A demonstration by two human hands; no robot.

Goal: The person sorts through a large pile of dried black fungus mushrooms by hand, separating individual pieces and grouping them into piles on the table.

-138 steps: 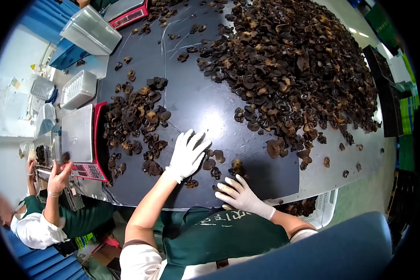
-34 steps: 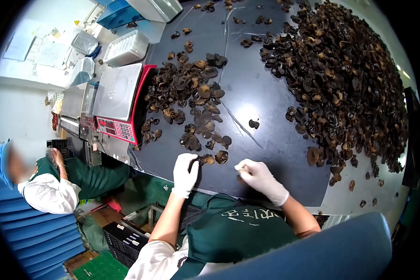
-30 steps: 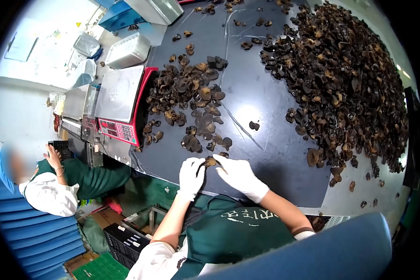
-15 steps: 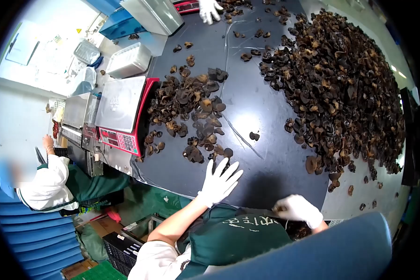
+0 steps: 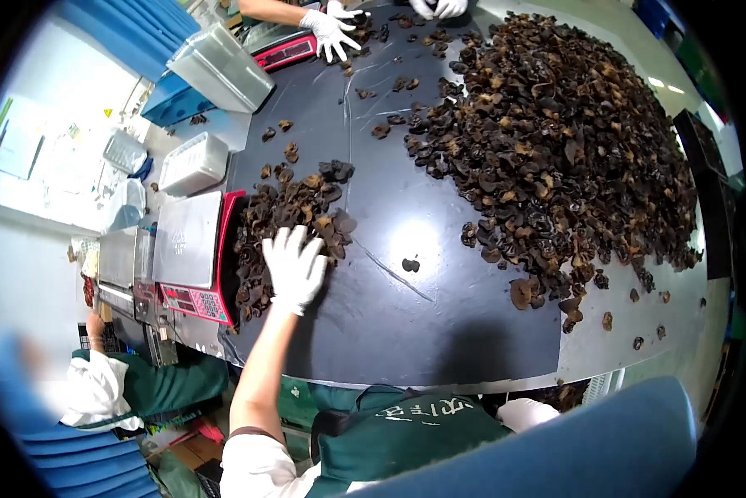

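Observation:
My left hand point(image 5: 294, 270), in a white glove, lies spread on the near right side of the smaller heap of dark, wrinkled wood ear mushrooms point(image 5: 286, 199). Its fingers are stretched apart and touch the pieces. Beside that heap stands a red scale point(image 5: 195, 300) with a metal pan point(image 5: 188, 236). My right hand point(image 5: 526, 413) shows only as a white rounded shape low by the apron, below the table edge; its fingers are hidden. One loose mushroom piece point(image 5: 410, 266) lies alone on the dark table sheet point(image 5: 373, 332).
A large mushroom heap point(image 5: 555, 158) covers the right of the table. Across the table are co-workers' gloved hands point(image 5: 330, 33) near another red scale point(image 5: 286, 54). Clear plastic tubs point(image 5: 195, 163) stand at the left. A co-worker point(image 5: 107, 386) sits at the lower left.
My left hand has moved left and forward onto the smaller heap, whose near pieces are now gathered closer to the scale. My right hand has dropped below the table edge. The view has shifted.

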